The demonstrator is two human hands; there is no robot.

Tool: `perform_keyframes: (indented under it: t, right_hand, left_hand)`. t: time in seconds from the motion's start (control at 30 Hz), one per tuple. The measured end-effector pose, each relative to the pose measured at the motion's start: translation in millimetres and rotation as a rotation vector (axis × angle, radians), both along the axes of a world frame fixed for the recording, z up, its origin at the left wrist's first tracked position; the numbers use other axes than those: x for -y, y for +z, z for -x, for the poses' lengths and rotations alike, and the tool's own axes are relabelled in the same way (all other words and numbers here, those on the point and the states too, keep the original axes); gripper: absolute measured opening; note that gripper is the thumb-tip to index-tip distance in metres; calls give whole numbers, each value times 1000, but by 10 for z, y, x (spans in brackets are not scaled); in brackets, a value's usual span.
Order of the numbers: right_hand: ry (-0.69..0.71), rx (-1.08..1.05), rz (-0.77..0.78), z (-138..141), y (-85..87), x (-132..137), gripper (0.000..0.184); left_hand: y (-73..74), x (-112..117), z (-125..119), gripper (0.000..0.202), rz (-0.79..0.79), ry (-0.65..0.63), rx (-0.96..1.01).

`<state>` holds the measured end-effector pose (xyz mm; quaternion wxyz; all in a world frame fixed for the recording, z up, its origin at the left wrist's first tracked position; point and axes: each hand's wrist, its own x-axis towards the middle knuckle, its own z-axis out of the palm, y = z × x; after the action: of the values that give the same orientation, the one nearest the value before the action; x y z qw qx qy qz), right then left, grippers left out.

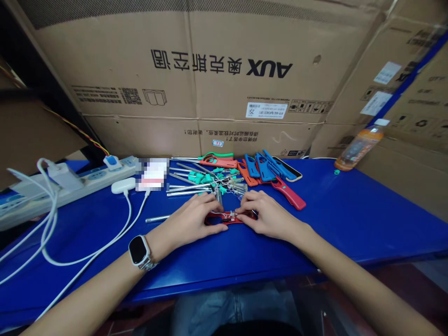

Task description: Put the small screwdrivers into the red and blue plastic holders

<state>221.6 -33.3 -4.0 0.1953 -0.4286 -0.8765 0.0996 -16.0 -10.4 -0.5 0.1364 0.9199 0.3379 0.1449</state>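
Red lighter casing [234, 221], centre frame: open, internal parts [232, 214] apparently partly seated, cover not fitted. Left hand [199, 215]: fingers narrow, holding casing edge. Right hand [264, 212]: fingertips bunched at parts; grip cannot be determined. Blue lighter casings [264, 169], above right, remain unassembled.

Smooth plastic casing [229, 217] with a slight sheen. Bright, polished metal tubes [189, 187]. Smooth, glossy bench [350, 219]. Matt, creased cardboard box [224, 28]. Shiny, clear plastic bottle [360, 147]. Watch [139, 250] with glossy face, metal band.
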Motion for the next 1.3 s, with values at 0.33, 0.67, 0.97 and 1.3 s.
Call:
perform_keyframes:
  t: [0.33, 0.67, 0.97, 1.3]
  right_hand:
    - [14, 96, 210, 45, 208, -160, 9]
    - [57, 105, 152, 65, 176, -245, 10]
    - [136, 129, 122, 145, 165, -478, 11]
    - [127, 228, 148, 186, 278, -477, 11]
  left_hand:
    - [-34, -12, 25, 36, -62, -41, -16]
    - [-65, -42, -19, 33, -85, -151, -9]
    - [-99, -143, 69, 35, 43, -67, 54]
    - [47, -220, 295, 16, 65, 42, -20]
